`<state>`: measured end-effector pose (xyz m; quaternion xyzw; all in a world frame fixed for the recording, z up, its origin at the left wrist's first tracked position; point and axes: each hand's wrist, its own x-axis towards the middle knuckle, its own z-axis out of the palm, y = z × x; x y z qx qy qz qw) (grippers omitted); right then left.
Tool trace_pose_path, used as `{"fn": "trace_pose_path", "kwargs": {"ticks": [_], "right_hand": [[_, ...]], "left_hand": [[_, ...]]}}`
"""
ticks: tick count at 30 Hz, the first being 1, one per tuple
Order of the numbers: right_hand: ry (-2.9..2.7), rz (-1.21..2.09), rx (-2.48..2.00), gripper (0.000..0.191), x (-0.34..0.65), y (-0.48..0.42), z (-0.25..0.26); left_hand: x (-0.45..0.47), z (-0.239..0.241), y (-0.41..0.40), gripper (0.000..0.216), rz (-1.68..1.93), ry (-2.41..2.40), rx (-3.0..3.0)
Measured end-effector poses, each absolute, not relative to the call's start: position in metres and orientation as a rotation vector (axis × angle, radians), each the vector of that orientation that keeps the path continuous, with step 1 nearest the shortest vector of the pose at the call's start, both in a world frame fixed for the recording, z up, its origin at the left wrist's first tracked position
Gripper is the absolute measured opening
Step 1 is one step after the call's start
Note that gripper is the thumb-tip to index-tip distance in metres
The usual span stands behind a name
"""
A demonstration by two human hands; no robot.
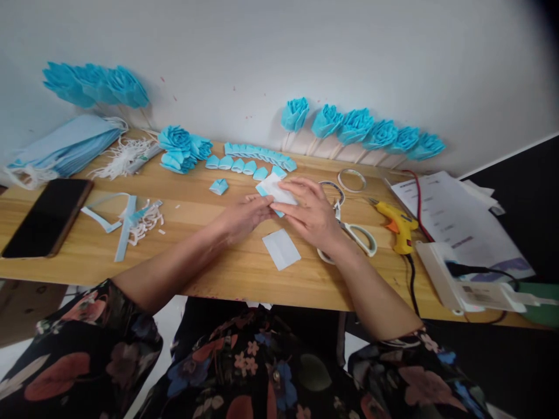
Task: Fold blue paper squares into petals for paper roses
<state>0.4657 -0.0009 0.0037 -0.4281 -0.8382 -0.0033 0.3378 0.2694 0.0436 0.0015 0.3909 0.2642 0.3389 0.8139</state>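
Observation:
Both my hands hold one piece of white and blue mask fabric [273,187] above the middle of the table. My left hand [248,216] grips its lower left edge between thumb and fingers. Across its right side lie the fingers of my right hand [311,210], partly covering it. A flat white square of fabric [282,249] rests on the wood just below my hands. To the left sits a single folded blue petal [219,186]. Behind it stand a short row of folded petals [238,165] and a longer, tightly packed row [257,153].
Scissors [358,237] lie beside my right wrist, near a tape roll [351,180]. Further right are a yellow glue gun [396,224], a power strip [454,279] and papers [463,221]. Blue fabric roses [343,125] lean on the wall. Leftward lie a phone [48,216], scraps [126,227] and masks [70,145].

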Motion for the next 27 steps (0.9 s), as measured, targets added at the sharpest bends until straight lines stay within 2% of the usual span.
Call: {"fn": "trace_pose_path", "kwargs": {"ticks": [5,12,18,27], "right_hand": [[-2.071,0.056,-1.141,0.017,0.461,-0.002,0.002],[-1.732,0.386,-1.196,0.005,0.452,-0.006,0.0],[-1.467,0.711,-1.229,0.007,0.449,-0.006,-0.004],[-1.405,0.73,-1.278,0.009,0.448,-0.006,-0.003]], "left_hand": [[0.269,0.0,0.043,0.021,0.706,0.526,0.911],[0.27,-0.002,0.044,0.023,0.701,0.565,1.018],[0.269,-0.008,0.046,0.024,0.693,0.628,1.081],[0.265,-0.008,0.046,0.033,0.641,0.655,1.231]]}}
